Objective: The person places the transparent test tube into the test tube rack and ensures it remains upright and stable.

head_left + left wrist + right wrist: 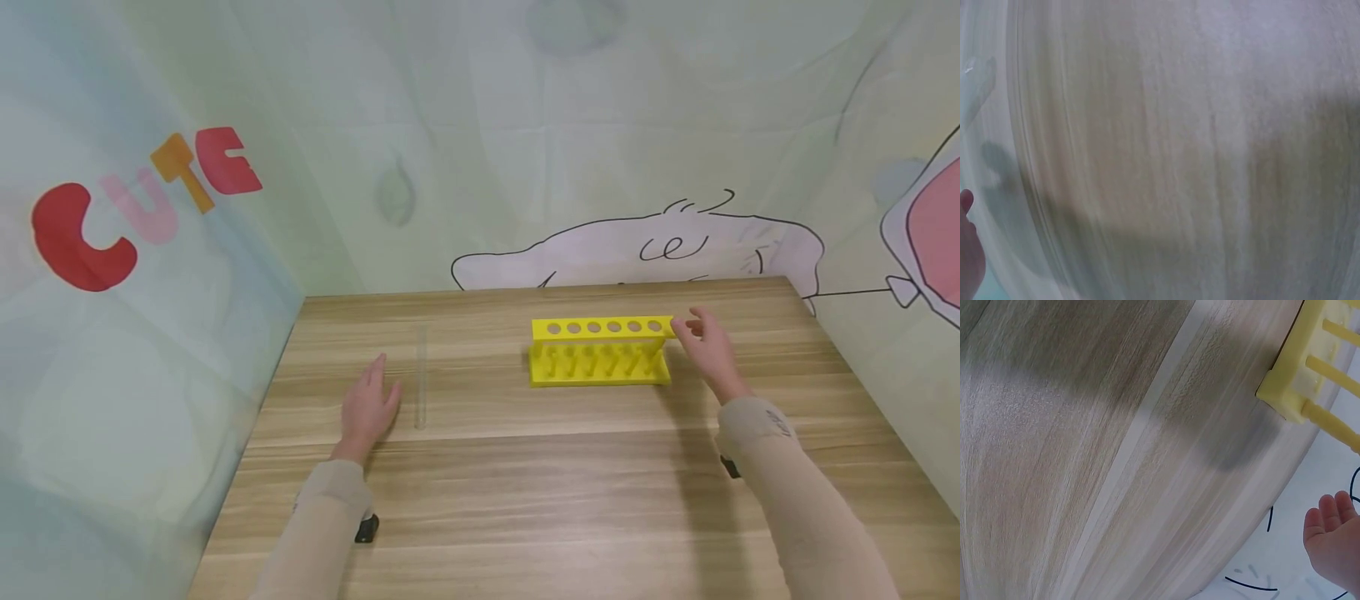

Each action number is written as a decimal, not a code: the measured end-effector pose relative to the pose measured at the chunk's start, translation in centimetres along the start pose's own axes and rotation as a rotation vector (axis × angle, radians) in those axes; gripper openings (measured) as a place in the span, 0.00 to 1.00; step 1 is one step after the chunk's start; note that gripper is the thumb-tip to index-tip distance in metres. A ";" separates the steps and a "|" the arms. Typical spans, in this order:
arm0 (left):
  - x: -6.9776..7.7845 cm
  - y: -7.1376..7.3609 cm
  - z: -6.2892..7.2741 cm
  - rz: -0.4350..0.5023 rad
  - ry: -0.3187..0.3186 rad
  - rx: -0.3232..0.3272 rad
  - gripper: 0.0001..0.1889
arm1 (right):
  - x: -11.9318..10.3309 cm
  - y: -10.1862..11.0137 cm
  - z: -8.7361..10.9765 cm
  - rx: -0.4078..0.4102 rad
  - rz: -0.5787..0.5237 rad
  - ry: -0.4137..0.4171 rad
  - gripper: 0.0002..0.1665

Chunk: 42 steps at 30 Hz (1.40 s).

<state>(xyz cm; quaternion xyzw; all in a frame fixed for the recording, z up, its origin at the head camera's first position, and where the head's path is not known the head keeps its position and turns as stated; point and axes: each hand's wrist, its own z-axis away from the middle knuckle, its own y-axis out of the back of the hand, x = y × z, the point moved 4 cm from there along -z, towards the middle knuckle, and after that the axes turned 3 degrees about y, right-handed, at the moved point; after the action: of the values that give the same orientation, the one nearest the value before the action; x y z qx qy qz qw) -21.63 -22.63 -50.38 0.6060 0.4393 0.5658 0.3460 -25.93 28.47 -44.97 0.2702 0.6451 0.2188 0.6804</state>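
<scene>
A yellow test tube rack (600, 385) stands upright on the wooden table, with a row of round holes along its top bar and pegs on its base. My right hand (707, 350) is at the rack's right end, its thumb side overlapping the tip of the top bar in the head view. Its fingers are loosely bent, with nothing between them. On the left, a clear glass test tube (422, 379) lies lengthwise on the table. Just left of the tube is my left hand (367, 407), fingers extended and thumb apart, holding nothing.
The wood-grain table (525, 500) reaches back to a pale printed curtain (337, 167), which also hangs along the left and right sides. Both forearms come in from the front edge, each with a small black device (367, 528) at the wrist.
</scene>
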 end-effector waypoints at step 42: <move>0.9 -0.8 -0.2 0.026 0.036 -0.038 0.30 | -0.3 -1.8 -0.9 0.025 -0.191 -0.126 0.42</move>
<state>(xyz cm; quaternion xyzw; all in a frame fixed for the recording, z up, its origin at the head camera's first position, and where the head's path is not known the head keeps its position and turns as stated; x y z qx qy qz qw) -21.93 -21.52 -50.80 0.5947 0.4269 0.5891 0.3421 -26.95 27.03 -45.95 0.2291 0.6265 0.1273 0.7340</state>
